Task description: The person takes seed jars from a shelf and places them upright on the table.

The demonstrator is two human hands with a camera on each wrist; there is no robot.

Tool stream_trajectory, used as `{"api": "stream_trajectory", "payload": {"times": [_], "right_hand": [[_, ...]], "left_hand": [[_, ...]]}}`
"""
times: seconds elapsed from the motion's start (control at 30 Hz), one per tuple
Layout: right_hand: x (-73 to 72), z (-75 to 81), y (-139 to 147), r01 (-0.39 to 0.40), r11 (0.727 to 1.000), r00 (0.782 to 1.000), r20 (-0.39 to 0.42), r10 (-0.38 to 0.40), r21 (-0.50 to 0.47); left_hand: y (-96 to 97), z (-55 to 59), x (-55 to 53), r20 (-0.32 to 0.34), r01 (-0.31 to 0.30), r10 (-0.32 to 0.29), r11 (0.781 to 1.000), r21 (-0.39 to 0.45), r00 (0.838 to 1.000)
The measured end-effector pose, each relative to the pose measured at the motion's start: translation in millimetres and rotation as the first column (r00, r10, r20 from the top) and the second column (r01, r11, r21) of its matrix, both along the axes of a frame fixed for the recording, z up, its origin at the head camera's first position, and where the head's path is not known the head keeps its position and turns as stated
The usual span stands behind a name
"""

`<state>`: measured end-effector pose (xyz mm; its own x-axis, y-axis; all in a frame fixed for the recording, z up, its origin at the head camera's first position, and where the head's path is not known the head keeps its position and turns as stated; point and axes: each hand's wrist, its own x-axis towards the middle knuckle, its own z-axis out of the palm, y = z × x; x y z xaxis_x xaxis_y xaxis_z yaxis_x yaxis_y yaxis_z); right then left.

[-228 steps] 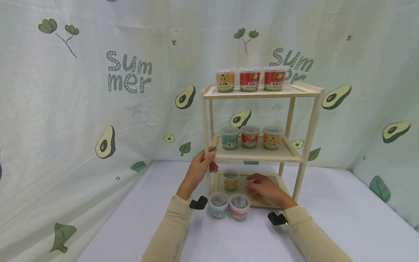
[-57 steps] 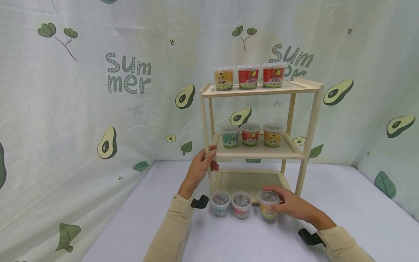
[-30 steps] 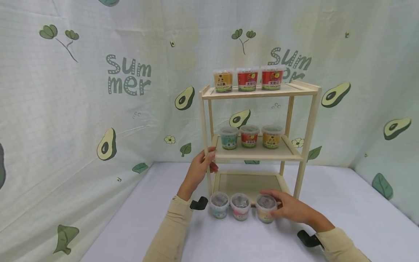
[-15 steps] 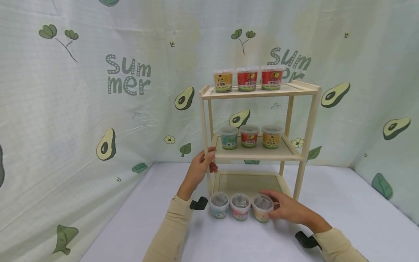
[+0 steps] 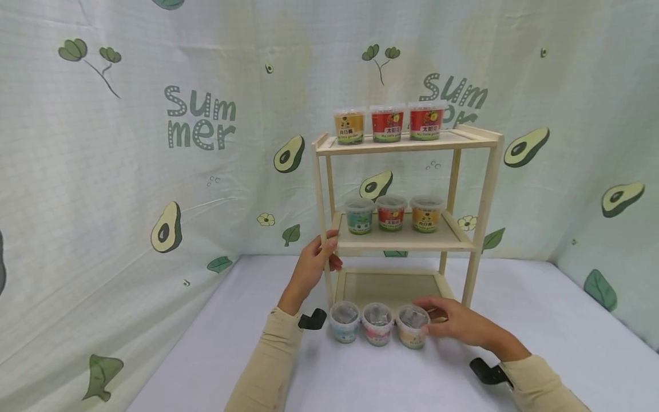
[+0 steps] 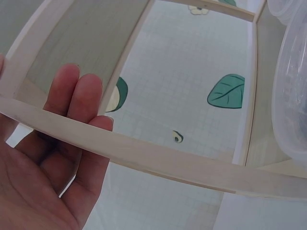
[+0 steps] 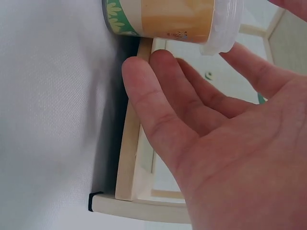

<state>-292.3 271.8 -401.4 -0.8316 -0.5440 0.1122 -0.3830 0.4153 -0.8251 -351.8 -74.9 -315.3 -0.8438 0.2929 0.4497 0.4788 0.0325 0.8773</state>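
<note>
In the head view my left hand (image 5: pixel 309 268) grips the left front post of a three-tier wooden shelf (image 5: pixel 407 246). The left wrist view shows its fingers (image 6: pixel 85 96) curled round the wooden bar. My right hand (image 5: pixel 460 325) is at the right side of a yellow-labelled plastic cup (image 5: pixel 412 329), its fingers loosely spread. In the right wrist view the fingers (image 7: pixel 148 96) lie apart from the cup (image 7: pixel 177 19). That cup stands on the white table in a row with a pink-labelled cup (image 5: pixel 378 326) and a blue-labelled cup (image 5: pixel 344 323), in front of the bottom tier.
One yellow and two red cups (image 5: pixel 387 126) stand on the top tier. The middle tier bears a teal cup (image 5: pixel 359 217), a red cup (image 5: pixel 390 215) and a yellow cup (image 5: pixel 426 216). A printed cloth (image 5: pixel 206 189) hangs behind the white table (image 5: pixel 226 343).
The yellow-labelled cup has gone from the bottom tier to the table, then slid left beside the pink one. My right hand has just loosened and drawn slightly right; the left hand stays put.
</note>
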Motion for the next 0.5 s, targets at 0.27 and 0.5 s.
{"api": "stream_trajectory", "payload": {"times": [0.27,0.5], "right_hand": [[-1.1,-3.5,-0.2,-0.005,1.0,1.0,0.015,0.005,-0.01],[-0.5,-2.6,-1.7,0.012,1.0,1.0,-0.008,-0.012,0.008]], "left_hand": [[0.0,-1.7,-0.9,0.001,0.002,-0.002,1.0,-0.001,1.0],[-0.4,-1.0,-1.8,-0.01,-0.002,0.002,1.0,-0.009,1.0]]}}
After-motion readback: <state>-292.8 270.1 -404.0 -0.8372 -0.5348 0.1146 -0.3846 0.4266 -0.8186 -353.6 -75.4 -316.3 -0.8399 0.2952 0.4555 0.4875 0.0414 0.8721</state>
